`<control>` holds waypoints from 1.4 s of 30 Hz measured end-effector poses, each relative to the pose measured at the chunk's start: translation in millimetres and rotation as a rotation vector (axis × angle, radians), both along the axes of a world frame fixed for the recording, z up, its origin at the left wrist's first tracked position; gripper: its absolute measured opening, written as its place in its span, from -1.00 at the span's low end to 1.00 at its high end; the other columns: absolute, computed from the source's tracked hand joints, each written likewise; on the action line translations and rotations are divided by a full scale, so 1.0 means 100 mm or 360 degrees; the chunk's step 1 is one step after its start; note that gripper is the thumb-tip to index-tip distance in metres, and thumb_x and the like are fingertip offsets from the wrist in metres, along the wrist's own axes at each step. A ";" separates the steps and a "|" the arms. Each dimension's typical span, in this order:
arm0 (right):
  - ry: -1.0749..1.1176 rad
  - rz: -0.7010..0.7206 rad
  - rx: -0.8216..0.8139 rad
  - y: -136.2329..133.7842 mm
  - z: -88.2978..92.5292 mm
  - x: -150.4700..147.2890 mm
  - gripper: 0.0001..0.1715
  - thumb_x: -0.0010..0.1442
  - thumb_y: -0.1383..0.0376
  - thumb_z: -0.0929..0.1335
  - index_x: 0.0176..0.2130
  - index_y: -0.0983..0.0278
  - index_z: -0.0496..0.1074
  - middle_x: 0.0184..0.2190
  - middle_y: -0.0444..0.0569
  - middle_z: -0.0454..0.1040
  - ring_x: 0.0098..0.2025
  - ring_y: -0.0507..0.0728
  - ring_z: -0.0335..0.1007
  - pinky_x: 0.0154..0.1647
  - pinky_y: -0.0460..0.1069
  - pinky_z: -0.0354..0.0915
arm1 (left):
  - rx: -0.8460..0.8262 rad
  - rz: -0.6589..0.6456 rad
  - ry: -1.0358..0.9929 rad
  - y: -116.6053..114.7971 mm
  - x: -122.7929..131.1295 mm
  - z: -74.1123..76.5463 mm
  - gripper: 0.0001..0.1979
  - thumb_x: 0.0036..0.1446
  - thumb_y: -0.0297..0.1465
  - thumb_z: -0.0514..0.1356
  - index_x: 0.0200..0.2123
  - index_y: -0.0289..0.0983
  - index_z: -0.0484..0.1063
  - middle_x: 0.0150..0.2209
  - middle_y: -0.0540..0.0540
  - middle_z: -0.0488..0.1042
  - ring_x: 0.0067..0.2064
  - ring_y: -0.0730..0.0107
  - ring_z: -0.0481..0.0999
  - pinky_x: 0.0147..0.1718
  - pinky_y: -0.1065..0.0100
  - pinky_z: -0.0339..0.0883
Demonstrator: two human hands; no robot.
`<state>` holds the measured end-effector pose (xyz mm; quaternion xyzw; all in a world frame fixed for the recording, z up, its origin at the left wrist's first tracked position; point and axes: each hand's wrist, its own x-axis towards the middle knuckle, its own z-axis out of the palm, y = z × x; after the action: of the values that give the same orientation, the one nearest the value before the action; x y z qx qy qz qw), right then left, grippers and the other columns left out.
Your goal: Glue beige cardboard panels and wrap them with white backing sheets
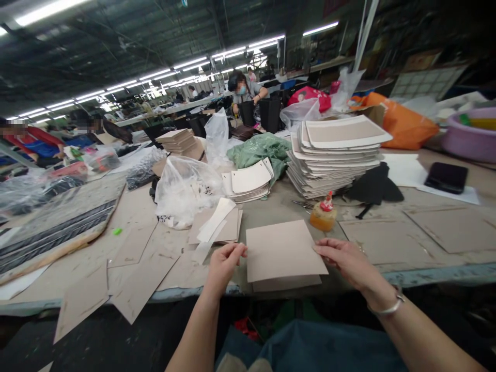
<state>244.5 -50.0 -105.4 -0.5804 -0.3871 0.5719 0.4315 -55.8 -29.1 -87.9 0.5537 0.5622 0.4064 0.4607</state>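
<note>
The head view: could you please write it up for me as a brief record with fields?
Left hand: by the left edge of the beige board; contact unclear
Right hand: pinching its right edge
Underneath: lower board, mostly covered
Board's left: white strips over a small pile of boards
Behind: tall stack of sheets
Table's far right: dark phone

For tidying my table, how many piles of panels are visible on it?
4: a tall pile at right, a short pile left of it, a brown pile farther back, a low pile by the left hand. The clear bag may hide more.
</note>
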 end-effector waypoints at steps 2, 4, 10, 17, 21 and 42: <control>-0.0004 0.0023 -0.0023 0.01 -0.03 -0.03 -0.64 -0.14 0.09 0.48 -0.40 0.30 0.47 -0.47 -0.09 0.42 -0.48 0.00 0.22 -0.49 -0.11 0.13 | -0.0007 0.0037 0.0160 0.00 0.01 -0.03 -0.66 -0.02 -0.12 0.20 -0.42 -0.31 0.49 -0.50 -0.04 0.44 -0.53 0.50 0.28 -0.53 0.47 0.16; 0.0010 0.0047 -0.0026 0.01 -0.05 -0.05 -0.63 -0.15 0.09 0.48 -0.41 0.31 0.46 -0.49 -0.11 0.40 -0.50 -0.01 0.20 -0.51 -0.11 0.11 | -0.0016 0.0106 0.0257 0.00 0.00 -0.05 -0.68 -0.04 -0.12 0.20 -0.45 -0.28 0.46 -0.54 -0.01 0.40 -0.54 0.49 0.28 -0.56 0.47 0.13; -0.0225 0.0150 -0.0115 0.04 -0.18 0.05 -0.55 -0.13 -0.03 0.42 -0.35 0.25 0.50 -0.35 0.02 0.49 -0.35 0.17 0.36 -0.42 -0.01 0.24 | -0.0076 0.0007 0.0288 -0.03 0.03 -0.10 -0.70 0.00 -0.21 0.14 -0.62 -0.29 0.36 -0.65 0.04 0.27 -0.57 0.52 0.21 -0.58 0.48 0.06; -0.0859 0.0325 0.0157 0.06 -0.16 0.05 -0.66 -0.04 0.02 0.36 -0.37 0.19 0.55 -0.32 -0.06 0.54 -0.21 0.27 0.40 -0.19 0.06 0.24 | -0.0239 -0.0056 0.0285 -0.06 0.08 -0.15 -0.69 -0.01 -0.15 0.13 -0.56 -0.29 0.34 -0.70 0.09 0.18 -0.69 0.57 0.14 -0.70 0.49 -0.02; -0.0923 0.0384 0.0195 0.08 -0.15 0.01 -0.67 0.03 0.07 0.32 -0.35 0.21 0.55 -0.32 -0.09 0.54 -0.24 0.23 0.42 -0.22 0.02 0.25 | -0.0297 -0.0133 0.0334 0.00 0.04 -0.22 -0.67 -0.01 -0.13 0.12 -0.53 -0.30 0.35 -0.70 0.10 0.20 -0.71 0.56 0.16 -0.72 0.49 0.00; -0.1286 0.0379 -0.0025 0.21 -0.22 -0.05 -0.75 0.02 0.12 0.31 -0.47 0.20 0.51 -0.48 -0.10 0.51 -0.40 0.13 0.40 -0.40 -0.04 0.18 | -0.0207 -0.0105 0.1211 0.11 0.18 -0.36 -0.70 0.13 -0.28 0.06 -0.56 -0.26 0.41 -0.67 -0.01 0.37 -0.50 0.37 0.40 -0.47 0.44 0.09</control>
<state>239.6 -28.9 -127.4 -0.7125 -0.5851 0.3472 0.1714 -37.9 -18.6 -123.7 0.6523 0.6994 0.1204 0.2661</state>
